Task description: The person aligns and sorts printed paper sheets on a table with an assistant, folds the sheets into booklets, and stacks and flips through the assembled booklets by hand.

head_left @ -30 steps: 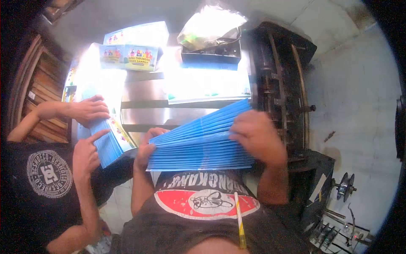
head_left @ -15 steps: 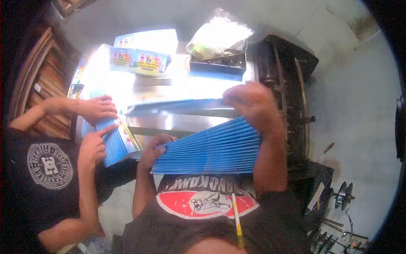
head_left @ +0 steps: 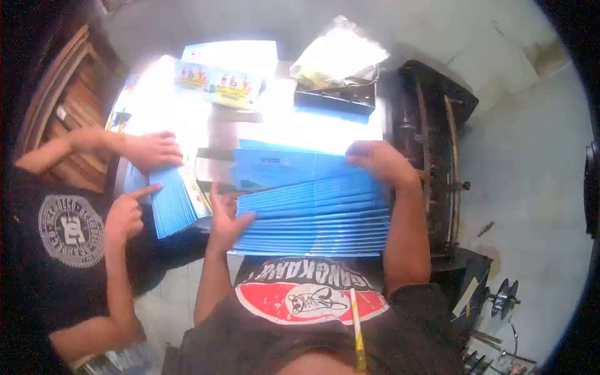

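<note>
Fanned blue booklets [head_left: 306, 225] lie in overlapping rows right in front of my body. My right hand [head_left: 382, 164] pinches the right end of a blue booklet [head_left: 281, 164] at the far side of the fan; small print shows on its cover. At the left ends of the fan is my left hand [head_left: 226, 219], thumb against the booklet edges and fingers spread upward. The far booklet lies flatter against the fan, with another blue edge showing behind it.
A co-worker's hands [head_left: 150, 153] rest on another fanned booklet stack [head_left: 172, 206] at the left. Printed booklet piles [head_left: 231, 90] and a dark box [head_left: 337, 100] topped with a plastic bag [head_left: 340, 53] stand farther back. Dark machinery [head_left: 431, 150] borders the table's right side.
The booklet in my right hand has come down from above the table onto the fan's far side. My left hand's fingers have spread. The co-worker's pointing hand has shifted slightly left.
</note>
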Demonstrator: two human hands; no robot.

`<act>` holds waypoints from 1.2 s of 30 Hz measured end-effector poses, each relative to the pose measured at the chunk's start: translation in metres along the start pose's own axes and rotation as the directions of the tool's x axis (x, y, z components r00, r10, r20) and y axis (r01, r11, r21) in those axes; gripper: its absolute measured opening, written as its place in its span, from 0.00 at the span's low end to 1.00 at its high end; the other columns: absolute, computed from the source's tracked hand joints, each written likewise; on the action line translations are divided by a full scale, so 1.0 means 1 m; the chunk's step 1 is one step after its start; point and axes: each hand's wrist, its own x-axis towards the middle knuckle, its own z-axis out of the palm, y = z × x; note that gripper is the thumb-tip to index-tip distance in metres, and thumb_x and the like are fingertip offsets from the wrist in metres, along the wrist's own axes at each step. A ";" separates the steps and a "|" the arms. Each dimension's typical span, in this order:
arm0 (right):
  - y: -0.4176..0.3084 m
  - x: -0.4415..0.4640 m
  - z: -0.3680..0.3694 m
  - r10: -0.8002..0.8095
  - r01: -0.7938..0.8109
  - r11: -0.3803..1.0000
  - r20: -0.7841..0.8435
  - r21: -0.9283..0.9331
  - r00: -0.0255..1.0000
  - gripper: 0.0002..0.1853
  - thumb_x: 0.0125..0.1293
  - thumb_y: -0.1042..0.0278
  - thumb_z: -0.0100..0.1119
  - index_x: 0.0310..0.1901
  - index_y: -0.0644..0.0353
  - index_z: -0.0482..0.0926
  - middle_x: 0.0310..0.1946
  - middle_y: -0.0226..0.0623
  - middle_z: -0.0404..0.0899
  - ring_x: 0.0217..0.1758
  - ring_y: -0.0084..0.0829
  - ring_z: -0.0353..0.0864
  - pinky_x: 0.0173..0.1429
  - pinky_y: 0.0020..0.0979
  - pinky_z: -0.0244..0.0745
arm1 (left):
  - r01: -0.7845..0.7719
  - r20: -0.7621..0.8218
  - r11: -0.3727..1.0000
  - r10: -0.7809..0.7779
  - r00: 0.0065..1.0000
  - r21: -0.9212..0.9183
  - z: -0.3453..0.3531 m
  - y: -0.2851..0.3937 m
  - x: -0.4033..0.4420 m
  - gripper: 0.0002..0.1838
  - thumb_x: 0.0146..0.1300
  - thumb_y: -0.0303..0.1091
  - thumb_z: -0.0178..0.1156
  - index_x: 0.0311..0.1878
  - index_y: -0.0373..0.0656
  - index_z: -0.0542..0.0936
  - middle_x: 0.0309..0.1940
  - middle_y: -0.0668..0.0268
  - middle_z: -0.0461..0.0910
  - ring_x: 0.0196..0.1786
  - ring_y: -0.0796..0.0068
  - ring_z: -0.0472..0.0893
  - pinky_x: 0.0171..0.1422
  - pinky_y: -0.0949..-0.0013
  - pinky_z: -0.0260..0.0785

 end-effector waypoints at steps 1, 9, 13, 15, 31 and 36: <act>-0.001 -0.006 0.005 -0.018 0.018 1.000 0.019 0.005 1.000 0.14 0.65 0.59 0.60 0.46 0.59 0.83 0.41 0.46 0.85 0.44 0.43 0.84 0.53 0.39 0.76 | 0.043 -0.018 0.999 -0.043 0.999 -0.007 -0.008 -0.005 -0.001 0.55 0.51 0.31 0.73 0.75 0.43 0.45 0.56 0.54 0.70 0.60 0.61 0.72 0.67 0.59 0.65; -0.036 -0.069 -0.005 0.131 -0.122 0.984 -0.062 0.126 0.989 0.10 0.62 0.67 0.65 0.42 0.63 0.83 0.36 0.38 0.84 0.41 0.28 0.81 0.50 0.30 0.74 | -0.031 0.232 0.999 0.027 0.972 0.011 -0.016 -0.005 0.006 0.25 0.63 0.33 0.67 0.62 0.38 0.72 0.57 0.58 0.74 0.59 0.69 0.73 0.65 0.66 0.67; -0.018 -0.071 -0.044 0.108 0.044 0.951 -0.459 0.307 0.882 0.06 0.66 0.71 0.62 0.42 0.62 0.82 0.37 0.30 0.82 0.43 0.25 0.79 0.52 0.27 0.72 | 0.305 0.425 0.926 -0.190 0.885 -0.222 -0.016 0.001 0.002 0.24 0.65 0.43 0.64 0.60 0.39 0.77 0.51 0.61 0.79 0.54 0.70 0.77 0.62 0.65 0.67; -0.018 -0.053 -0.060 0.094 0.082 0.955 -0.552 0.286 0.829 0.06 0.67 0.71 0.60 0.42 0.61 0.82 0.38 0.29 0.81 0.43 0.24 0.78 0.53 0.27 0.71 | 0.208 0.481 0.974 -0.143 0.865 -0.085 -0.024 -0.002 0.012 0.24 0.65 0.44 0.64 0.58 0.38 0.78 0.51 0.59 0.79 0.55 0.69 0.77 0.63 0.64 0.67; 0.039 -0.039 -0.004 0.326 -0.282 0.932 -0.184 0.229 0.927 0.23 0.71 0.51 0.54 0.51 0.66 0.80 0.45 0.42 0.84 0.48 0.36 0.81 0.59 0.36 0.71 | 0.147 0.544 0.988 -0.149 0.826 0.047 -0.022 -0.006 0.012 0.15 0.70 0.37 0.57 0.52 0.37 0.81 0.50 0.61 0.82 0.54 0.73 0.78 0.63 0.68 0.68; 0.016 -0.110 0.059 0.507 -0.488 0.859 -0.124 0.155 0.853 0.24 0.68 0.48 0.57 0.40 0.67 0.83 0.35 0.48 0.83 0.39 0.40 0.82 0.49 0.38 0.74 | 0.174 0.499 0.981 -0.193 0.845 0.085 -0.029 0.000 0.004 0.16 0.72 0.39 0.55 0.51 0.37 0.82 0.48 0.63 0.83 0.52 0.76 0.78 0.61 0.70 0.69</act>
